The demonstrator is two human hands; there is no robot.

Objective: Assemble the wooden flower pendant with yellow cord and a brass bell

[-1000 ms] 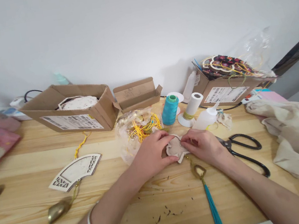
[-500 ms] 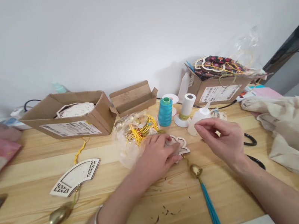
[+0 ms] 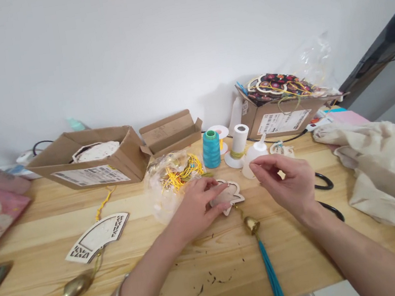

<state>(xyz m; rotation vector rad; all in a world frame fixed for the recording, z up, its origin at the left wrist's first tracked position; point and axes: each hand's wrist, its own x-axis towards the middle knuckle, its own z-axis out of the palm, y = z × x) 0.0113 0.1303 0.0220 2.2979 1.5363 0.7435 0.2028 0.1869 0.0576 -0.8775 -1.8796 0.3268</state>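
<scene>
My left hand (image 3: pixel 203 201) rests on a small scalloped wooden pendant (image 3: pixel 231 192), thumb and fingers holding its left side against the table. A gold bell (image 3: pixel 252 225) with a teal tassel (image 3: pixel 272 276) hangs off the pendant's lower edge and lies on the wood. To the right, my right hand (image 3: pixel 288 181) is raised with thumb and forefinger pinched together; whatever is between them is too small to make out. Just behind it stands a white squeeze bottle (image 3: pixel 257 152) with a nozzle, partly covered by the fingers. Black scissor handles (image 3: pixel 323 181) show beside my right wrist.
A clear bag of yellow cords (image 3: pixel 155 187), a teal thread cone (image 3: pixel 211 150) and a white spool (image 3: pixel 240 137) stand behind. Cardboard boxes (image 3: pixel 138 150) line the wall. Left lies a fan-shaped wooden pendant (image 3: pixel 101 236); cream cloth (image 3: pixel 372 160) is heaped right.
My left fingers have drawn back leftward, uncovering more of the scalloped pendant. My right hand keeps its pinch in nearly the same place. The whole view has shifted slightly.
</scene>
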